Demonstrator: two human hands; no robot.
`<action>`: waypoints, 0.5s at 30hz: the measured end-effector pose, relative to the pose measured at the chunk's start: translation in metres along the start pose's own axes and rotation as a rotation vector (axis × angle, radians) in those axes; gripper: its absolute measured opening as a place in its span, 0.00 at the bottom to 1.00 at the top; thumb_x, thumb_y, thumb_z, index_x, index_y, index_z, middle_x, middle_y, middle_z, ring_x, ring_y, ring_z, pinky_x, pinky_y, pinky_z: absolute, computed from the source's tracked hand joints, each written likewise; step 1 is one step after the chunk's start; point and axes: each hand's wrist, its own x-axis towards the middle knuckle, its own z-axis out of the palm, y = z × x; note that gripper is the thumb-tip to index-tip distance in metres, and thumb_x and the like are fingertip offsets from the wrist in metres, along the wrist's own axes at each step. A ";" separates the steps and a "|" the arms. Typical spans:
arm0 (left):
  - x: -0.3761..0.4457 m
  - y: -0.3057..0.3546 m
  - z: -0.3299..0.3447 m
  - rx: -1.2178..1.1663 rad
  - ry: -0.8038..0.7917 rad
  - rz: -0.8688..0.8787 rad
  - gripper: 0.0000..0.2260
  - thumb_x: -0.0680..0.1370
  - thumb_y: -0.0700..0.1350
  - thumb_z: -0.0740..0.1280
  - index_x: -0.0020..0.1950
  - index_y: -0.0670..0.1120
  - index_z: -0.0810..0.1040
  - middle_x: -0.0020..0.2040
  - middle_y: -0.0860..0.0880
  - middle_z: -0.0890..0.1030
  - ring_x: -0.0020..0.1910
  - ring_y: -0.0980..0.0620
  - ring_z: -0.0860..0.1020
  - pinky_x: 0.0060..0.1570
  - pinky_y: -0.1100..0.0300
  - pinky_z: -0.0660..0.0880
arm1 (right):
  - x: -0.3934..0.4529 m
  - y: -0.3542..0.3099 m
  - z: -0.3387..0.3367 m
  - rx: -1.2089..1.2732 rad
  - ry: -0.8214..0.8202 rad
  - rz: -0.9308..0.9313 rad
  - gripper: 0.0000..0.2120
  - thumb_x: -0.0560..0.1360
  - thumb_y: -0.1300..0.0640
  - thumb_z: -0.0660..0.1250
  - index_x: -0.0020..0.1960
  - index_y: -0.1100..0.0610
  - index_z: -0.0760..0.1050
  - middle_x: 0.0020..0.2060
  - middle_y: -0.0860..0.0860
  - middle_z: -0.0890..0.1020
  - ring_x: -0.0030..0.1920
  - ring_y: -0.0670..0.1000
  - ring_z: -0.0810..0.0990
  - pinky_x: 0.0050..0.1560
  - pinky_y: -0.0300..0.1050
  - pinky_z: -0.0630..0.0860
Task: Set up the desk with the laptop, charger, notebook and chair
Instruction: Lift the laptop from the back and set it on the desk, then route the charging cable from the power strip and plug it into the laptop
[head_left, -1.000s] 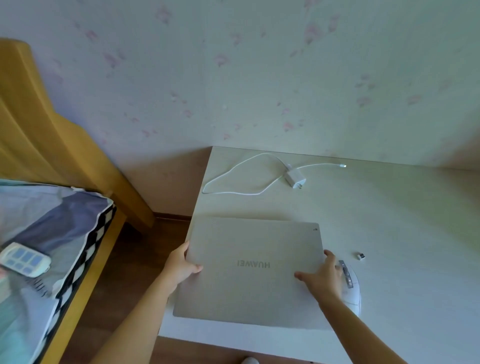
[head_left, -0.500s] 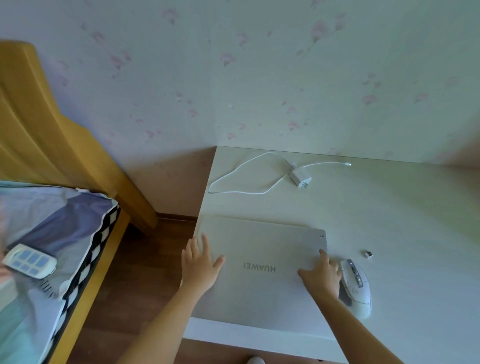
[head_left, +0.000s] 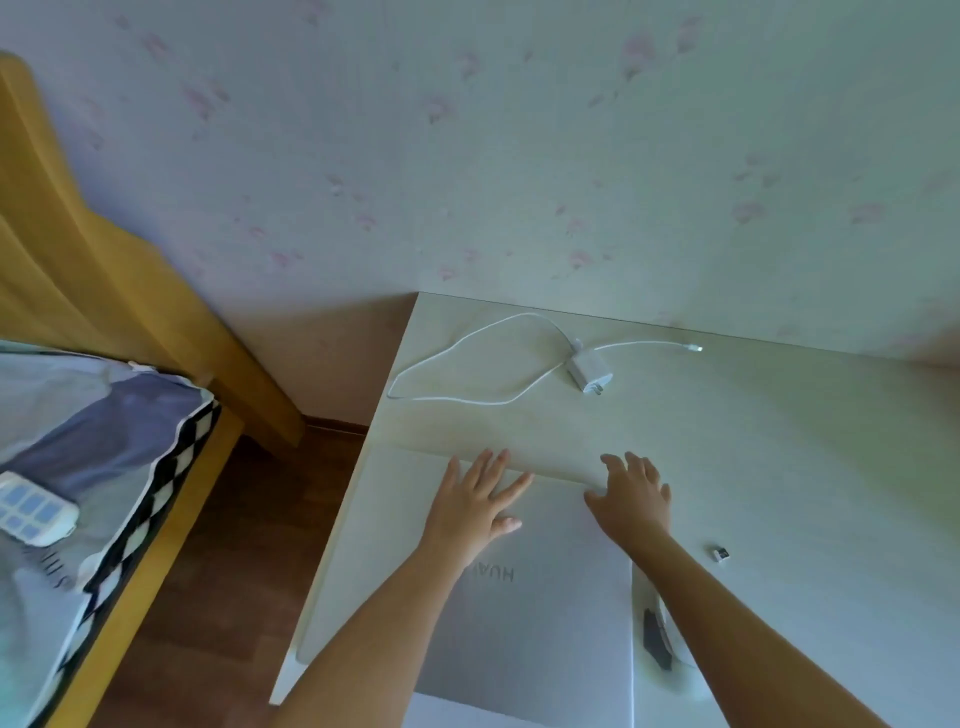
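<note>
A closed silver laptop (head_left: 561, 623) lies flat on the near left part of the white desk (head_left: 779, 441), its logo upside down to me. My left hand (head_left: 475, 501) rests flat on the lid near its far edge, fingers spread. My right hand (head_left: 631, 496) lies at the lid's far right corner, fingers spread and reaching over the edge. A white charger (head_left: 587, 370) with a looped cable (head_left: 457, 364) sits at the back of the desk by the wall. No notebook or chair is in view.
A white mouse (head_left: 657, 636) lies right of the laptop, mostly hidden under my right forearm. A small USB dongle (head_left: 721, 553) sits further right. A wooden bed (head_left: 104, 291) with bedding and a white remote (head_left: 31, 512) stands left, across a strip of wood floor.
Both hands have slid from the laptop's sides up to its far edge. The laptop now sits further onto the desk, and my view has moved closer.
</note>
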 end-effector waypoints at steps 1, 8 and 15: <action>0.005 -0.001 0.000 -0.009 0.016 0.003 0.29 0.75 0.63 0.47 0.76 0.59 0.55 0.76 0.43 0.62 0.72 0.42 0.66 0.62 0.36 0.67 | 0.014 -0.002 -0.007 -0.009 0.019 -0.023 0.28 0.76 0.50 0.61 0.73 0.52 0.59 0.74 0.54 0.59 0.75 0.56 0.54 0.72 0.56 0.55; 0.015 -0.006 0.002 -0.014 0.077 0.038 0.28 0.73 0.67 0.38 0.67 0.67 0.24 0.74 0.47 0.30 0.72 0.43 0.29 0.69 0.33 0.42 | 0.106 -0.028 -0.037 0.020 0.090 -0.126 0.29 0.76 0.50 0.62 0.74 0.50 0.56 0.74 0.59 0.56 0.71 0.62 0.61 0.68 0.58 0.62; 0.017 -0.011 0.017 -0.013 0.202 0.020 0.27 0.77 0.65 0.40 0.70 0.66 0.27 0.77 0.46 0.37 0.72 0.41 0.33 0.68 0.31 0.46 | 0.152 -0.052 -0.024 -0.154 0.057 -0.175 0.28 0.74 0.48 0.65 0.71 0.47 0.59 0.71 0.61 0.59 0.66 0.64 0.64 0.64 0.62 0.65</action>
